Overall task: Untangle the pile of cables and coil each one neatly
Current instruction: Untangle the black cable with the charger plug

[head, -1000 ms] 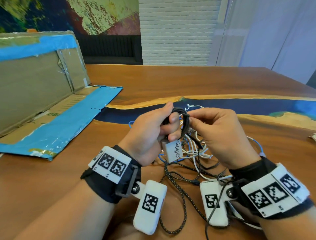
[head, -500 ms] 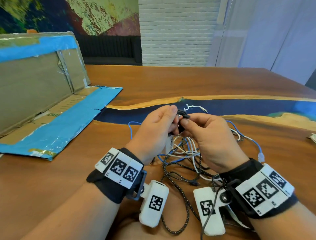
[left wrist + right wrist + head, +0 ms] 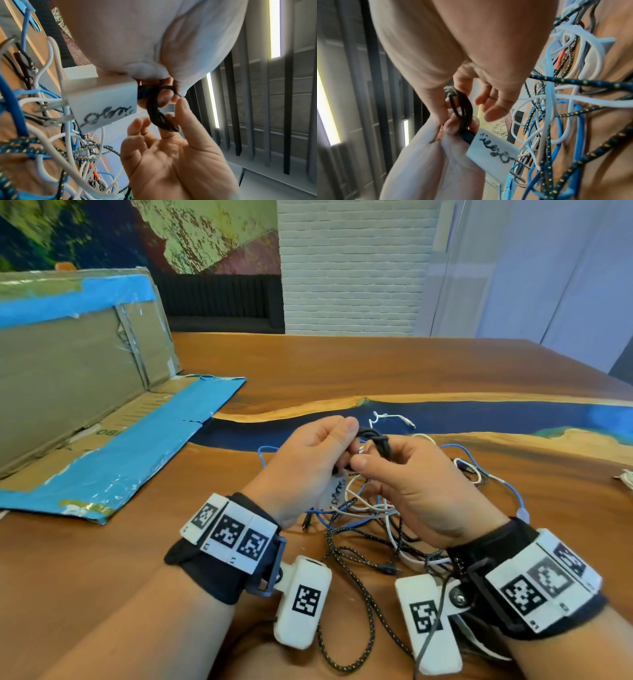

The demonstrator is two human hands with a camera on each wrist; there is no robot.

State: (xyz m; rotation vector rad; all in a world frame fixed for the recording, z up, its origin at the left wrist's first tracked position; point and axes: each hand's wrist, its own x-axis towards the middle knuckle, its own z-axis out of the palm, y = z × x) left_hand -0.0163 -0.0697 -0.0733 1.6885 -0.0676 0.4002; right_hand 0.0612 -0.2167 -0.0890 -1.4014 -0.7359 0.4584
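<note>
A small black cable coil [image 3: 375, 440] is held above the table between both hands. My left hand [image 3: 346, 445] pinches one end of it, and the white charger block [image 3: 330, 494] with handwriting hangs below that hand on the same cable. My right hand [image 3: 373, 455] pinches the other end with thumb and forefinger, its remaining fingers loose. In the left wrist view the coil [image 3: 159, 112] loops round a right-hand finger beside the charger [image 3: 101, 100]. The right wrist view shows the coil [image 3: 462, 109] and the charger [image 3: 493, 151]. The tangled pile [image 3: 370, 518] lies under the hands.
The pile holds white, blue and black-speckled braided cables [image 3: 346, 563] spreading toward me and to the right on the wooden table [image 3: 376, 364]. A flattened cardboard box with blue tape [image 3: 102, 440] lies at the left. A small white item [image 3: 627, 475] sits at the right edge.
The open black loop has been drawn into a tighter bundle between the hands. My right thumb has come round under it, and both hands have shifted slightly away from me.
</note>
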